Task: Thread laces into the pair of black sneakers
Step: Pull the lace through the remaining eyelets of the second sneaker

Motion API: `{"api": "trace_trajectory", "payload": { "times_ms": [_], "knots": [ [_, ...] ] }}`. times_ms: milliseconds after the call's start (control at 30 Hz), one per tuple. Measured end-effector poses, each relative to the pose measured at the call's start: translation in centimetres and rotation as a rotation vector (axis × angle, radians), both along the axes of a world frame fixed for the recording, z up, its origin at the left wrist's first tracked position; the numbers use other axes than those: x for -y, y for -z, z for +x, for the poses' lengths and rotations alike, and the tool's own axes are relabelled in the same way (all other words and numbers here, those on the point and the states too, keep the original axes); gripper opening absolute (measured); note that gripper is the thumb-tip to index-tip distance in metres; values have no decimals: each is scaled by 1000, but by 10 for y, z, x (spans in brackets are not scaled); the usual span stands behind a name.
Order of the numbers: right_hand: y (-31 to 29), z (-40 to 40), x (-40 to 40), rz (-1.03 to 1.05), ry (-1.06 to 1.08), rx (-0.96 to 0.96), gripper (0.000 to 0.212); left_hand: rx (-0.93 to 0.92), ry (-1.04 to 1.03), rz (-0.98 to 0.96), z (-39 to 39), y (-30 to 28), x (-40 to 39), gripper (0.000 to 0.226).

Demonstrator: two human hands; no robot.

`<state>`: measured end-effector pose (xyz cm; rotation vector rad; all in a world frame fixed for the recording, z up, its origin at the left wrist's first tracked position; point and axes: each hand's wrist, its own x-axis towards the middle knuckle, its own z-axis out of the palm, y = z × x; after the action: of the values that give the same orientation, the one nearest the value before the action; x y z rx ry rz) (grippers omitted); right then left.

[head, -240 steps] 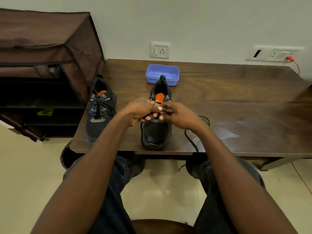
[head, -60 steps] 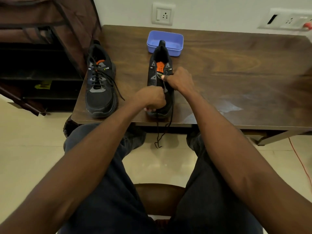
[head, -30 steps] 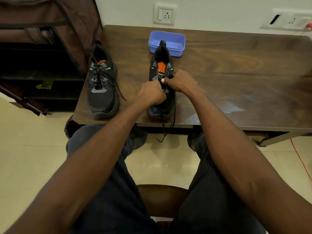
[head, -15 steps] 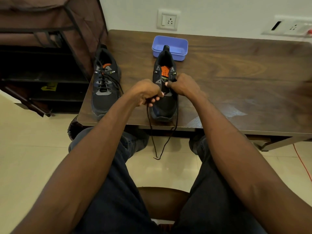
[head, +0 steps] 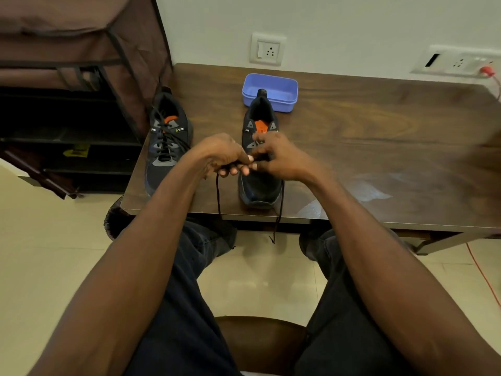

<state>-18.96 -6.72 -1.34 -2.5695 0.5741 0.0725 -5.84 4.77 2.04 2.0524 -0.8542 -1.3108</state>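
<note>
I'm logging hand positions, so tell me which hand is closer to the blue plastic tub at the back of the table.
Right. The right hand sits over the near sneaker, just in front of the tub; the left hand is farther to the left.

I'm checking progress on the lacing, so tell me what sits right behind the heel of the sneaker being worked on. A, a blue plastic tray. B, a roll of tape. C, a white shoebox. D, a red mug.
A: a blue plastic tray sits on the table just behind the heel of the sneaker under both hands.
</note>
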Motion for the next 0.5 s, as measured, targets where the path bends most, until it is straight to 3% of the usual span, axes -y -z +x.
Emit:
{"api": "trace_trajectory", "payload": {
  "times_ms": [100, 200, 233, 300, 367, 400, 467, 500],
  "knots": [
    [-3, -5, -1, 49, 21, 34, 15, -15, -3, 4, 4, -1, -2, 12],
    [-13, -13, 8, 222, 316, 155, 11, -4, -51, -7, 10, -4, -5, 14],
    [-12, -17, 12, 218, 455, 150, 12, 34, -71, 6, 12, -3, -6, 15],
    [-9, -24, 18, 7, 576, 20, 14, 135, -91, 46, 16, 0, -8, 16],
    [-9, -23, 16, -136, 479, -32, 22, 185, -79, 60, 15, 2, -6, 16],
    [-13, -20, 10, -88, 386, 4, 37, 180, -63, 53, 12, 2, -4, 15],
    [-19, -13, -7, 195, 216, 101, 56, 148, -9, 30, 6, 0, -1, 15],
    [-21, -11, -16, 308, 154, 95, 50, 128, 17, 20, 3, 0, 1, 16]
  ]
}}
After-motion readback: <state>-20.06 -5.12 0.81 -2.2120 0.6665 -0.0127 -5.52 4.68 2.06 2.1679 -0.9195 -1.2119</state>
